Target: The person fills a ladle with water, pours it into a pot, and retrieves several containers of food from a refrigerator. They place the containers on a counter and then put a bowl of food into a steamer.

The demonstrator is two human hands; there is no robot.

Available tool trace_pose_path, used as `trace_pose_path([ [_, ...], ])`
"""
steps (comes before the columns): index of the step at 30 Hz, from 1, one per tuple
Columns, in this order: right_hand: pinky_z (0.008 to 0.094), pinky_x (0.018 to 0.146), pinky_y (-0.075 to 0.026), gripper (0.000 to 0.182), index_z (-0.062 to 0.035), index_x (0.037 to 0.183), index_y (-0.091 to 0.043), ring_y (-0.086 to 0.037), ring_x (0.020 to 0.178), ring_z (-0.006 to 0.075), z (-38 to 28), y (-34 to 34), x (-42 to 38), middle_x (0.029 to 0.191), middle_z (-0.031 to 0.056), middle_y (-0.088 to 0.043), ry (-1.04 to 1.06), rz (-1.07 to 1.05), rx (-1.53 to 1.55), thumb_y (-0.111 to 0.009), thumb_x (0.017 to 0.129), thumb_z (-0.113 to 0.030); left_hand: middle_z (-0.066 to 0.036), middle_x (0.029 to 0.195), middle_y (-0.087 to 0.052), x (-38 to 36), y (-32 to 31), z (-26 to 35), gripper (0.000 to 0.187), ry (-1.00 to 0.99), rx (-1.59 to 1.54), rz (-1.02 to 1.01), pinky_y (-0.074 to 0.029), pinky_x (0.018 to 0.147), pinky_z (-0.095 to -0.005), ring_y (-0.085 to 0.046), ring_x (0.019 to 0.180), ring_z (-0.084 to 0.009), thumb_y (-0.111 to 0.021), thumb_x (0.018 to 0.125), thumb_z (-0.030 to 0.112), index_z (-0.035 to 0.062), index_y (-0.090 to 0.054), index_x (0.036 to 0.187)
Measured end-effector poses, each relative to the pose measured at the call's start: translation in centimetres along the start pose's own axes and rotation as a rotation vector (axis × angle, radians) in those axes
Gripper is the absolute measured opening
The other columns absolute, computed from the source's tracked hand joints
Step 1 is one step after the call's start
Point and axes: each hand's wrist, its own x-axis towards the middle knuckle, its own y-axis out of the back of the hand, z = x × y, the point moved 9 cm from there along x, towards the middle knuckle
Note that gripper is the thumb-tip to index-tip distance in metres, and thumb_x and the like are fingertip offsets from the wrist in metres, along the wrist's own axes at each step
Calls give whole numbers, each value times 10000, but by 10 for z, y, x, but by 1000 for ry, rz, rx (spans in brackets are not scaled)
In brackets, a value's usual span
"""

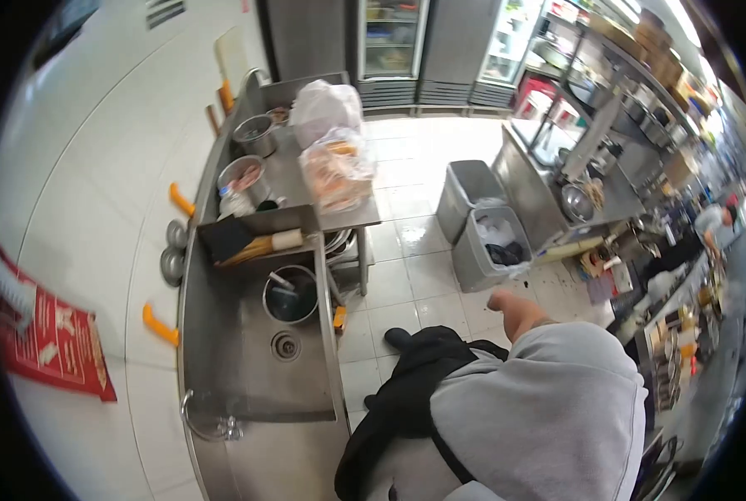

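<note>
Right of the sink (252, 376), a lined bin (470, 265) is opening upward, its long axis running toward the fridges (389, 90), holding white plastic (491, 227) and something dark. The right hand (500, 302) is hovering nearby, its grip impossible to tell.

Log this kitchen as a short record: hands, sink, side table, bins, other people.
Right hand: bare, nearest the front gray bin; grip unclear
Left hand: not in view
Sink: round pot, dark inside, beside the drain
Side table: plastic bags, metal pots
Bins: two, gray; front one lined and holding something dark
Other person: far right, light top
Bag contents: not clear
</note>
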Motion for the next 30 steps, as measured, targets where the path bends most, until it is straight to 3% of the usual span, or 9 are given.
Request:
trace_pose_path([
  [3,407,800,-525,372,-58,1033,-693,-649,950,258,23,-24,-68,1059,121,-682,-45,-271,126,-578,843,-356,-128,1083,-613,-61,-18,65,283,67,-420,-152,-476,800,-326,-596,918,-224,-507,876,67,15,-558,1150],
  [8,424,714,-528,445,-38,977,-702,-644,883,270,13,-29,-29,960,158,-686,5,-320,313,-600,837,-449,-141,1119,-594,-179,-23,205,327,201,-1078,-415,-464,819,-308,-577,923,-207,-487,875,-21,-13,-522,1200],
  [10,409,718,-523,422,-10,923,-698,-641,843,269,-2,26,-15,888,144,-682,77,-278,339,-607,848,-415,-118,1101,-587,-220,-5,338,355,120,-1240,-847,-463,811,-299,-564,896,-188,-507,876,-21,-13,-503,1230],
  [12,399,758,-511,392,8,942,-677,-645,854,294,-4,78,21,908,152,-680,270,67,536,-610,845,-365,-114,1065,-595,-256,35,471,325,13,-1335,-1273,-466,801,-296,-568,895,-178,-519,871,-19,-21,-530,1196],
  [15,395,807,-497,379,-6,1004,-659,-641,902,323,22,136,35,968,168,-677,185,106,1060,-609,830,-338,-111,979,-613,-289,83,604,250,-560,-1287,-1358,-473,776,-295,-583,844,-181,-549,858,2,-32,-577,1104],
  [18,418,856,-478,407,-29,1044,-666,-619,980,347,67,136,75,1046,186,-664,122,269,861,-603,831,-370,-116,902,-627,-317,116,699,188,-715,-1331,-1378,-484,737,-304,-598,785,-196,-573,842,18,-42,-606,1017],
  [22,387,834,-486,424,-19,1060,-647,-638,941,296,90,133,96,999,149,-677,131,139,935,-626,834,-377,-136,888,-638,-333,133,780,158,-838,-1274,-1277,-490,729,-307,-618,784,-234,-574,831,20,-34,-618,973],
  [26,382,847,-480,405,-22,1045,-655,-634,954,297,83,208,143,1008,154,-675,362,98,873,-623,838,-368,-161,905,-637,-314,120,828,162,-813,-1193,-1226,-492,749,-319,-627,810,-278,-565,812,-20,-29,-626,962],
  [30,392,844,-483,402,-21,1011,-660,-630,965,322,96,309,247,1019,177,-669,361,161,1131,-613,830,-376,-148,892,-640,-279,104,865,166,-737,-1132,-1169,-488,735,-309,-624,786,-248,-588,790,-16,-20,-631,950],
])
